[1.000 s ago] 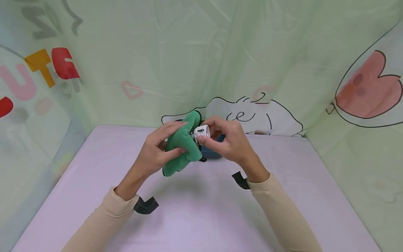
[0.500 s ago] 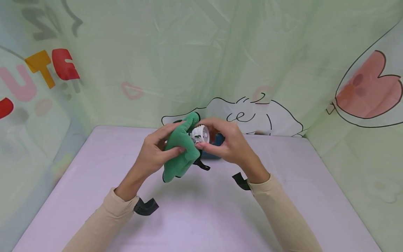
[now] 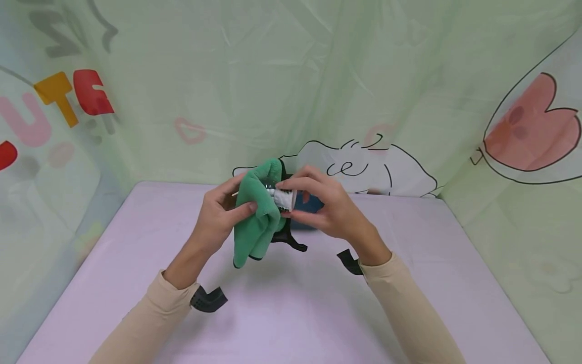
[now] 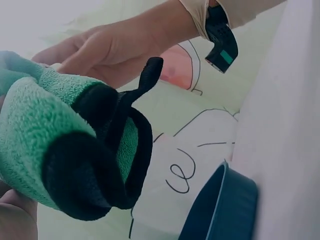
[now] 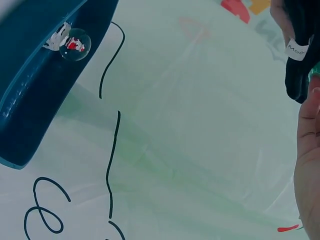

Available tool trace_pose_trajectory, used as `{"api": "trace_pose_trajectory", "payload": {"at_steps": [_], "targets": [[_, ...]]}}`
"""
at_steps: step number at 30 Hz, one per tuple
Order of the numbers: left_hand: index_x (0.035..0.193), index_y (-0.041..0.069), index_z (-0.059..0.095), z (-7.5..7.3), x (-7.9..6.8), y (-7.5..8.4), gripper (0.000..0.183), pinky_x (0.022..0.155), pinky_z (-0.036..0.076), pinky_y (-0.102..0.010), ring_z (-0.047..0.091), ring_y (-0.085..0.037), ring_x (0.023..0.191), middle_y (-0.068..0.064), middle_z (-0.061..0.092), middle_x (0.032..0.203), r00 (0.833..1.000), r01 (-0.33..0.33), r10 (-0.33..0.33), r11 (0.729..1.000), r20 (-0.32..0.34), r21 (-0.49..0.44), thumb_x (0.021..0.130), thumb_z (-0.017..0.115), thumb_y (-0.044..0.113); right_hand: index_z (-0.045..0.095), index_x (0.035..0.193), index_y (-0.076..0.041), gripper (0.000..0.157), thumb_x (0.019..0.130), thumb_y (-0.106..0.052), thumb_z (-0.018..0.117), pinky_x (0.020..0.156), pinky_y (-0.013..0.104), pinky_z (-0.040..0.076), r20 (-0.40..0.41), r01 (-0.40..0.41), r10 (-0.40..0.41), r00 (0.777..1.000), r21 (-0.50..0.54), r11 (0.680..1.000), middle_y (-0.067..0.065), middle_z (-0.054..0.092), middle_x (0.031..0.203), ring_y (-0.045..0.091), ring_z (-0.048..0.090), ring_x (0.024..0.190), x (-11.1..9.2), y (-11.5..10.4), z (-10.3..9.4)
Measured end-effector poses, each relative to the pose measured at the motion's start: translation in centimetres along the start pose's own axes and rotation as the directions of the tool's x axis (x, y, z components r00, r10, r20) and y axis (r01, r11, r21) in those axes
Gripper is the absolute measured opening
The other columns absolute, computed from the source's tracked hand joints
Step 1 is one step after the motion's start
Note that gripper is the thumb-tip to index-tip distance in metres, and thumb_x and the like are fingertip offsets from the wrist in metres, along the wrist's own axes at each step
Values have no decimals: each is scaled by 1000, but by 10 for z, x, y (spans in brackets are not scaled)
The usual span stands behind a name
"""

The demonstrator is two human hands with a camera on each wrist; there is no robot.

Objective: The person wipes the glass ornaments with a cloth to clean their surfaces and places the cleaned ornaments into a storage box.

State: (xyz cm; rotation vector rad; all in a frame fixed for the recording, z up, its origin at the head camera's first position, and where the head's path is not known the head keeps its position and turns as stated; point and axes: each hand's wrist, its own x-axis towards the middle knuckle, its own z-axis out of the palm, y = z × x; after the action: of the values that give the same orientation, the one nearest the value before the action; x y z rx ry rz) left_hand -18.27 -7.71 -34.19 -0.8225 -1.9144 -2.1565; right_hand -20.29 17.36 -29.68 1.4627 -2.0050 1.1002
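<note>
My left hand (image 3: 213, 215) holds a green plush cloth (image 3: 254, 222) with black edging, thumb on its near face, above the table. The cloth is folded around the clear dome of a small snow globe (image 3: 284, 200). My right hand (image 3: 329, 205) pinches the globe's white base between thumb and fingers. In the left wrist view the cloth's black border and hanging loop (image 4: 151, 75) show, but they hide the globe. At the right edge of the right wrist view, the cloth carries a white label (image 5: 296, 49); my right hand is out of that view.
Behind the hands, a dark blue bin (image 3: 310, 208) stands on the lilac-covered table (image 3: 291, 313). In the right wrist view another snow globe (image 5: 75, 45), with a red and white figure, appears inside the bin. Printed pale green sheeting (image 3: 273, 91) hangs around the table.
The globe has turned in the right fingers, its base end swinging down. The cloth has folded further over the dome and hangs lower; its black loop has come into view below.
</note>
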Motion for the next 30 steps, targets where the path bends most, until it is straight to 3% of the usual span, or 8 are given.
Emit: {"api": "trace_pose_trajectory", "payload": {"at_steps": [4,11,16,22,30], "targets": [[148,2,50,1,1,1,60,87,59,-31,67,-22,108,-12,60,133,999,27,-27,999,-17,-19,91,67,-2,67,122,-4,49,77,7,83,74,23,50,9,7,-7,1000,8,1000,10,63,112,19,59,94,1,1,0],[148,1,51,2,2,0,59,86,59,-30,67,-21,109,-9,62,131,1000,18,-18,1000,-20,-20,91,67,-3,52,141,5,68,79,9,80,84,26,54,-40,-80,82,996,40,996,14,65,117,19,62,95,0,2,1],[147,1,52,3,4,0,58,92,58,-32,65,-23,116,-11,61,136,1000,-22,22,1000,22,-12,92,71,-1,49,141,9,74,75,17,80,83,25,55,-95,-113,124,988,117,987,19,66,117,18,64,99,2,1,2],[149,3,50,7,4,-3,59,100,53,-33,57,-26,130,-11,57,144,994,-81,83,996,73,-20,94,72,4,55,134,11,69,71,22,80,88,31,57,-69,-147,167,983,237,960,22,65,121,20,66,103,6,-2,1],[150,2,47,11,2,-2,60,98,54,-30,60,-21,125,-17,56,144,995,-73,69,996,68,44,95,70,3,59,135,4,60,79,12,80,89,29,56,-60,-186,195,979,125,975,15,66,125,19,64,103,5,-3,2]]}}
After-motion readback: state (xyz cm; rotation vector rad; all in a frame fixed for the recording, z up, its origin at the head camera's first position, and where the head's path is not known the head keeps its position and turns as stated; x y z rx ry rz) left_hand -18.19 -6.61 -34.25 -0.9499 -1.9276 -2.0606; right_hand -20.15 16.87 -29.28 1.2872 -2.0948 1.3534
